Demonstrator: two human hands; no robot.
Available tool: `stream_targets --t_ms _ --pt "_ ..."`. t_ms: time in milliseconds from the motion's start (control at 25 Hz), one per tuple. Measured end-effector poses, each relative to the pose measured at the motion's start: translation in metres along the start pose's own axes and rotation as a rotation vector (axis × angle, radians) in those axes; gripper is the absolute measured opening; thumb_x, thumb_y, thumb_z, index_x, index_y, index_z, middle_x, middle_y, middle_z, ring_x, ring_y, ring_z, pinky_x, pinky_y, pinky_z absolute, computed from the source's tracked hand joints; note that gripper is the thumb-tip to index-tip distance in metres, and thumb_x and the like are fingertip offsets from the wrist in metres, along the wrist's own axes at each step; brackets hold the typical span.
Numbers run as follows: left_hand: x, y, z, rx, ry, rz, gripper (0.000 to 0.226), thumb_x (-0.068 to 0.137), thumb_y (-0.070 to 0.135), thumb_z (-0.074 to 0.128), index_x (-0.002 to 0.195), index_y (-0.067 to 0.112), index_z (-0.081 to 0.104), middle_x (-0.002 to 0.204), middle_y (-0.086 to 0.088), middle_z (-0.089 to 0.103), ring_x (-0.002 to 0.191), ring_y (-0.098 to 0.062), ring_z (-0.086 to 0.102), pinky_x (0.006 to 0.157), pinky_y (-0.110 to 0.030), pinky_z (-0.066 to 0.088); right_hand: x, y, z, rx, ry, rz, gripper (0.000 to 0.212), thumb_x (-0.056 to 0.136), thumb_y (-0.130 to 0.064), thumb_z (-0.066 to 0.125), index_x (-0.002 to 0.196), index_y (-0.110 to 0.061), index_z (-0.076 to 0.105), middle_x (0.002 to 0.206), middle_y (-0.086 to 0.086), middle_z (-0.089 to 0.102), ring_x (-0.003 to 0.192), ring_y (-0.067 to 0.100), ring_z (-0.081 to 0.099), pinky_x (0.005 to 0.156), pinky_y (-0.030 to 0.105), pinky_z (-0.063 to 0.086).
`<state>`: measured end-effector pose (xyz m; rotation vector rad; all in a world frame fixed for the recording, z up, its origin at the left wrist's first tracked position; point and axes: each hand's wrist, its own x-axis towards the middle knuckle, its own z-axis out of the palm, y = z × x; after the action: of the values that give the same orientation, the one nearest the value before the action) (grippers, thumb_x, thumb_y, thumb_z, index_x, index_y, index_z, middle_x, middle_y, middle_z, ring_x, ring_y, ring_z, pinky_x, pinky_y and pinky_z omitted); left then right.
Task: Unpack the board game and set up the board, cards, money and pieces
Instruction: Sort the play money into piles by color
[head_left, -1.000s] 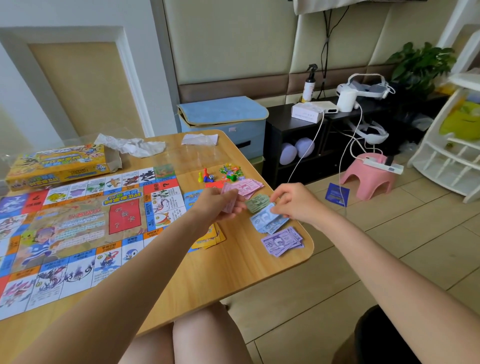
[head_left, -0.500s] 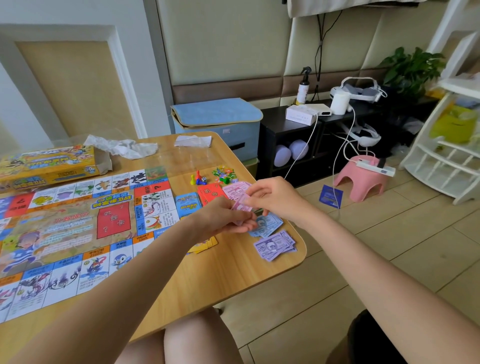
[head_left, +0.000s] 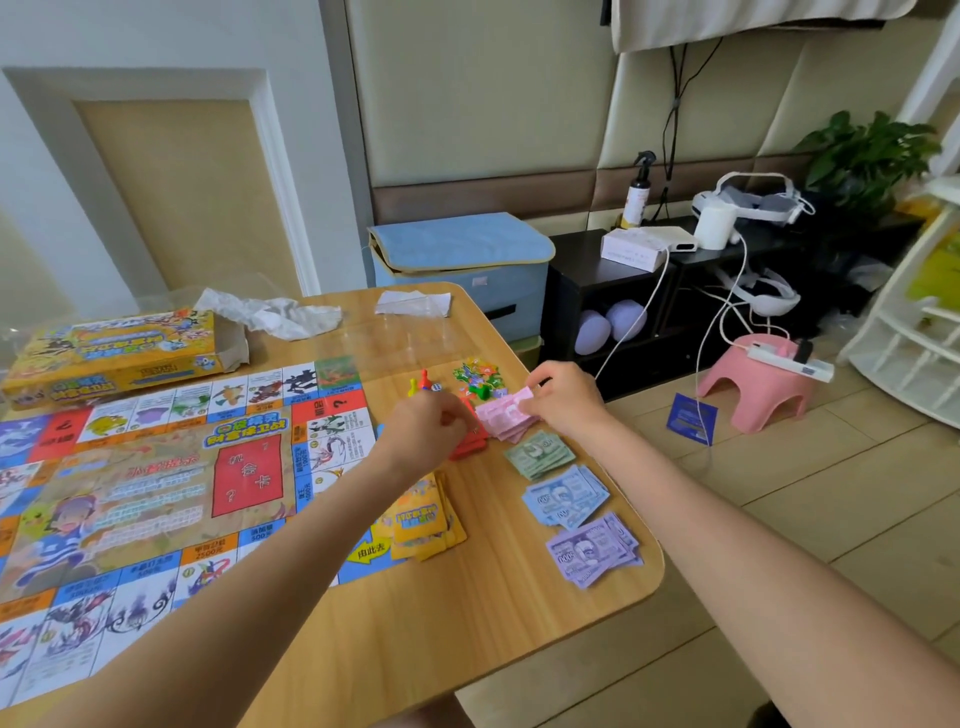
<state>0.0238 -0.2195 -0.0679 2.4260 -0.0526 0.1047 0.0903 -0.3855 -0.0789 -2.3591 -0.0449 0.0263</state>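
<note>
The game board (head_left: 156, 467) lies unfolded on the left of the wooden table (head_left: 441, 623). My right hand (head_left: 566, 397) pinches the far corner of a stack of pink notes (head_left: 501, 418) lying right of the board. My left hand (head_left: 426, 431) hovers at the stack's left edge above red cards (head_left: 470, 447), fingers curled and hidden behind its back. Green notes (head_left: 540, 457), blue notes (head_left: 566, 496) and purple notes (head_left: 592, 551) lie in a row towards me. Yellow cards (head_left: 421, 519) sit by the board's corner. Pawns (head_left: 423, 384) and small colourful pieces (head_left: 478, 379) stand behind the money.
The yellow game box (head_left: 114, 353) lies at the table's back left, with crumpled wrapping (head_left: 270, 312) and a small clear bag (head_left: 413, 303) behind the board. Off the table's right edge are a blue storage box (head_left: 467, 270), a black shelf (head_left: 597, 312) and a pink stool (head_left: 753, 384).
Both hands carried the pink notes away from me and lowered them onto the table behind the green notes. The left hand no longer holds a fanned bundle in the air.
</note>
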Motion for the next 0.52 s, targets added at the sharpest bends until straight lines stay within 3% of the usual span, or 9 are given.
stream_targets --t_ms 160,280,400,520 --pt "0.010 -0.011 0.001 0.054 0.022 0.056 0.028 0.090 0.003 0.046 0.099 0.009 0.071 0.100 -0.007 0.070 0.094 -0.020 0.063 0.070 -0.019 0.042 0.010 0.003 0.005 -0.295 -0.037 -0.147 0.032 0.083 -0.015 0.067 0.114 -0.017 0.057 0.118 0.004 0.047 0.113 0.021 0.043 0.087 0.031 0.042" --pt "0.016 -0.018 0.001 0.081 0.014 0.066 0.028 0.090 0.003 0.045 0.100 0.010 0.071 0.103 -0.005 0.070 0.097 -0.020 0.063 0.072 -0.020 0.044 0.015 0.000 0.003 -0.373 -0.169 -0.310 0.028 0.089 -0.012 0.056 0.116 -0.019 0.058 0.122 0.001 0.044 0.117 0.021 0.033 0.099 0.037 0.035" --pt "0.020 -0.019 0.002 0.066 0.014 0.092 0.028 0.090 0.003 0.046 0.100 0.011 0.071 0.103 -0.004 0.069 0.095 -0.019 0.062 0.074 -0.022 0.045 0.017 0.001 0.001 -0.406 -0.267 -0.359 0.022 0.090 -0.010 0.055 0.110 -0.016 0.062 0.115 0.001 0.050 0.114 0.019 0.037 0.098 0.034 0.035" --pt "0.027 -0.023 -0.008 0.003 0.085 0.074 0.030 0.087 -0.003 0.045 0.097 0.008 0.072 0.101 -0.006 0.070 0.091 -0.018 0.062 0.068 -0.017 0.042 0.023 -0.014 -0.004 -0.211 -0.085 -0.377 0.015 0.089 -0.014 0.059 0.101 -0.010 0.066 0.102 0.002 0.057 0.100 0.014 0.050 0.089 0.029 0.043"
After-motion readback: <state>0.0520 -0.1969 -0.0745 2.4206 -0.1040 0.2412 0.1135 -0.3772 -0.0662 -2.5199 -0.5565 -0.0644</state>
